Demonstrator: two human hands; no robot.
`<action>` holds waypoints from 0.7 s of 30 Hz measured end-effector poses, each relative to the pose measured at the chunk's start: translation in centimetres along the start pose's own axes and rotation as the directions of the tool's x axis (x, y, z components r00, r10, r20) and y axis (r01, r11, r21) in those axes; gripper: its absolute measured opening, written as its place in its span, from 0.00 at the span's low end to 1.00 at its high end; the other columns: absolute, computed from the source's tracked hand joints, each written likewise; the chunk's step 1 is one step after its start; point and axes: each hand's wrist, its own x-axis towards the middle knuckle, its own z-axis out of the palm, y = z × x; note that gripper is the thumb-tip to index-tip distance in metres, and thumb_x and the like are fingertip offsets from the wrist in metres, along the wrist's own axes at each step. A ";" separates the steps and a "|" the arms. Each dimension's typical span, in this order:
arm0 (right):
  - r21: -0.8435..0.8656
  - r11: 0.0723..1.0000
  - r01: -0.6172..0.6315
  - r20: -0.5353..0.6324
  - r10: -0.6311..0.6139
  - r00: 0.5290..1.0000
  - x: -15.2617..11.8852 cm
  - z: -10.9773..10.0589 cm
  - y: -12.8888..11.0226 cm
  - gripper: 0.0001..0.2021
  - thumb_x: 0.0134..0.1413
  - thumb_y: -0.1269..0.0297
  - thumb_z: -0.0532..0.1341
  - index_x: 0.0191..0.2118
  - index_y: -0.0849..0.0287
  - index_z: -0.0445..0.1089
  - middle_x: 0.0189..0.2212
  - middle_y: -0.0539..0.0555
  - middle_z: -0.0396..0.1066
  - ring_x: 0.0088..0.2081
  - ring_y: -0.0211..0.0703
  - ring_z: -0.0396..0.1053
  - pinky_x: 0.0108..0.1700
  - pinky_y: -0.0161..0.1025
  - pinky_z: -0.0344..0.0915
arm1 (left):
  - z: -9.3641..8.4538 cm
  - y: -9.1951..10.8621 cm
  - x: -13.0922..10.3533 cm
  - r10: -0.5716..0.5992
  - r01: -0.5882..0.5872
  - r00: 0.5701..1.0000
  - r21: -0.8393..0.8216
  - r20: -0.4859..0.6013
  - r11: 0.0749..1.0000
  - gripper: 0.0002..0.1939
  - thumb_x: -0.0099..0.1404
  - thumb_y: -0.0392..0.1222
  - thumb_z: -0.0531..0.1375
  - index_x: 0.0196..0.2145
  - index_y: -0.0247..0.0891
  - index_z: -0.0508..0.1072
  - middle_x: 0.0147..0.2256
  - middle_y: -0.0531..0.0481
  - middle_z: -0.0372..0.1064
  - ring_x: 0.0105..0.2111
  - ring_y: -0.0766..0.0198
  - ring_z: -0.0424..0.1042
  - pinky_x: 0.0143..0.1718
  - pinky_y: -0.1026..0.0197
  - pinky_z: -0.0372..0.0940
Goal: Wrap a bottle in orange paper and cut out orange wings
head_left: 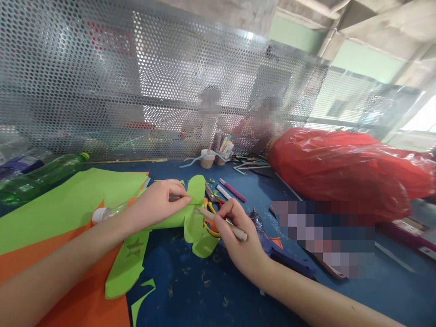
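A model plane (170, 221) of light-green paper lies on the blue table, apparently built round a clear bottle with a white cap (98, 215). One wing (131, 256) bears a darker star. My left hand (165, 198) rests over the body, thumb and fingers closed on the green paper by the tail. In my right hand (240, 243) is a pale marker (239, 231), its tip at the rounded tail piece (193, 222). Behind the tail lie scissors (211, 194), partly hidden. Beside my right wrist is a dark blue glue gun (289, 259).
Green paper (68, 195) and orange paper (81, 272) cover the left side, near a green bottle (41, 179). A purple marker (232, 190) and cups of pens (207, 160) are further back. A red plastic bag (340, 168) fills the right. A perforated metal screen (163, 91) stands behind.
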 end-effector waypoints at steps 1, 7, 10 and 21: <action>-0.004 1.000 0.001 0.000 -0.001 1.000 0.0 0.0 0.0 0.07 0.56 0.68 0.54 0.28 0.55 0.56 0.22 0.43 0.54 0.22 0.34 0.51 0.23 0.32 0.52 | 0.0 0.0 0.0 -0.001 0.001 1.000 0.000 -0.001 1.000 0.13 0.63 0.44 0.56 0.25 0.38 0.76 0.30 0.51 0.71 0.30 0.63 0.70 0.33 0.61 0.62; -0.011 1.000 0.006 0.010 -0.006 1.000 -0.1 0.0 0.1 0.07 0.57 0.69 0.53 0.28 0.55 0.56 0.21 0.42 0.53 0.21 0.33 0.50 0.22 0.31 0.50 | -0.1 0.1 0.0 -0.003 0.003 1.000 0.004 -0.001 1.000 0.13 0.63 0.43 0.56 0.25 0.38 0.76 0.30 0.51 0.71 0.30 0.63 0.70 0.33 0.61 0.62; 0.000 1.000 0.000 0.017 0.000 1.000 -0.1 -0.1 0.1 0.07 0.57 0.69 0.53 0.28 0.55 0.56 0.22 0.42 0.53 0.21 0.33 0.50 0.22 0.31 0.50 | 0.0 0.1 0.0 -0.004 0.004 1.000 0.006 -0.003 1.000 0.13 0.63 0.43 0.56 0.26 0.38 0.77 0.31 0.50 0.72 0.30 0.63 0.71 0.34 0.61 0.62; 0.004 1.000 -0.008 0.021 0.008 1.000 -0.1 -0.1 -0.1 0.08 0.56 0.68 0.54 0.27 0.55 0.55 0.21 0.43 0.54 0.22 0.34 0.51 0.23 0.32 0.52 | 0.0 0.3 -0.1 -0.021 0.021 1.000 0.006 -0.011 1.000 0.13 0.63 0.43 0.56 0.27 0.37 0.77 0.32 0.49 0.72 0.31 0.62 0.71 0.34 0.59 0.62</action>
